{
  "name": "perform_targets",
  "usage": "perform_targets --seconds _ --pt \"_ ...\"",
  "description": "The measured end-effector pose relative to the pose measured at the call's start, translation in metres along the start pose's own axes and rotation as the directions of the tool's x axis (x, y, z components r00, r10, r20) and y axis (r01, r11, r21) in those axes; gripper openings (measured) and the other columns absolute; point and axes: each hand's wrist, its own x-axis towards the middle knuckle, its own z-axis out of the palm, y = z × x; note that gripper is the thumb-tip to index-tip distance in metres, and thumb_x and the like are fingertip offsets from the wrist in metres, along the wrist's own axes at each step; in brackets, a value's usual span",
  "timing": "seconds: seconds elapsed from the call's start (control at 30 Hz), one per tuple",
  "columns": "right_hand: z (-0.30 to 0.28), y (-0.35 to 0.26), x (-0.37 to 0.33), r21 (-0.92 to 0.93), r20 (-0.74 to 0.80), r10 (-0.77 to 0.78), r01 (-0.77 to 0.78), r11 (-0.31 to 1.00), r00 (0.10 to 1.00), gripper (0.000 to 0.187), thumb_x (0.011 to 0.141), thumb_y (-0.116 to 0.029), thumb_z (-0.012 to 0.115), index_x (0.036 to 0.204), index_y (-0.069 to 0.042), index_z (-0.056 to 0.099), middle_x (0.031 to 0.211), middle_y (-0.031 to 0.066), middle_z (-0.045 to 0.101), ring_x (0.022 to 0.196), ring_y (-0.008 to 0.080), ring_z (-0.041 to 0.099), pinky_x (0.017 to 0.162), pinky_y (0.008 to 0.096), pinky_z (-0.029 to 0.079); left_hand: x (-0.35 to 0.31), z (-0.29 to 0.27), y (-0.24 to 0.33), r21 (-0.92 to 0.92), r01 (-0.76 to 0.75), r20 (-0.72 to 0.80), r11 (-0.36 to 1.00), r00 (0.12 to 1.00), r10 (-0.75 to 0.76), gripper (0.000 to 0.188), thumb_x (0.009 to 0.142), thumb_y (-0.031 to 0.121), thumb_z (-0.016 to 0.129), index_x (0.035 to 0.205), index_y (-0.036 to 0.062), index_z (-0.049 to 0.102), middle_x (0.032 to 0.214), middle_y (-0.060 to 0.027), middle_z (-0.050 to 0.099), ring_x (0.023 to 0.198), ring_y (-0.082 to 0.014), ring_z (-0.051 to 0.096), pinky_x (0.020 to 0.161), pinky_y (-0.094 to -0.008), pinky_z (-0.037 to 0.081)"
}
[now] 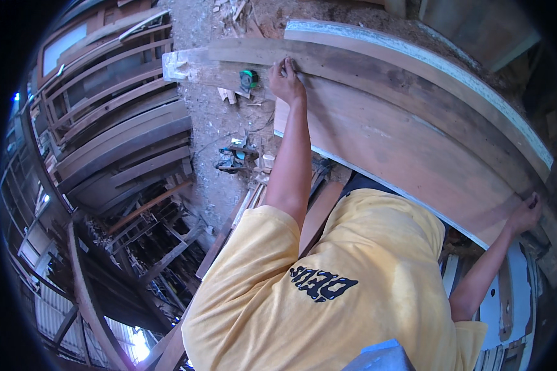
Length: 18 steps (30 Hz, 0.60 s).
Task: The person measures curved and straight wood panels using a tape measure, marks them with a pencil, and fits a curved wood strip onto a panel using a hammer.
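A long, narrow wooden plank (377,77) lies lengthwise across a wide flat wooden board (384,154) with pale, whitish edges. My left hand (284,80) is closed at the plank's near edge, toward its left end, with thumb and fingertips pinched on it. Far to the right, my right hand (526,213) closes on the same plank near its other end; part of its grip is hidden. Just left of my left hand, a green and black tape measure (248,80) rests on a pale piece of wood (195,69) under the plank's left end.
A blue and dark tool (236,154) sits on the dusty floor among wood scraps. Stacked boards and frames (124,117) fill the left side. Timber offcuts (244,204) lie beside my body. Another large panel (476,28) stands at the far right.
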Motion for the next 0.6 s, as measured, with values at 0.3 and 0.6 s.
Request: perform_targets --seconds 0.3,0.6 --pt "-0.003 -0.013 -0.002 0.034 -0.009 0.073 -0.073 0.997 0.997 0.025 0.097 -0.024 0.067 0.108 -0.003 0.074 0.106 0.0165 0.073 0.095 0.0286 0.073 0.08 0.0381 0.058 -0.003 -0.004 0.012 -0.069 0.075 0.052 0.995 0.996 -0.072 0.017 0.092 0.017 0.07 0.095 0.001 0.074 0.089 -0.0135 0.068 0.08 -0.0281 0.064 0.076 -0.0385 0.05" --pt "-0.001 -0.012 -0.006 0.048 -0.042 0.085 -0.083 0.995 0.996 0.026 0.096 -0.025 0.068 0.108 -0.002 0.074 0.104 0.017 0.073 0.093 0.0293 0.072 0.079 0.0386 0.057 -0.025 -0.005 0.038 -0.252 -0.087 0.229 0.964 0.962 0.147 0.01 0.093 0.008 0.069 0.097 -0.0007 0.073 0.095 -0.0136 0.072 0.102 -0.0271 0.068 0.105 -0.0403 0.046"
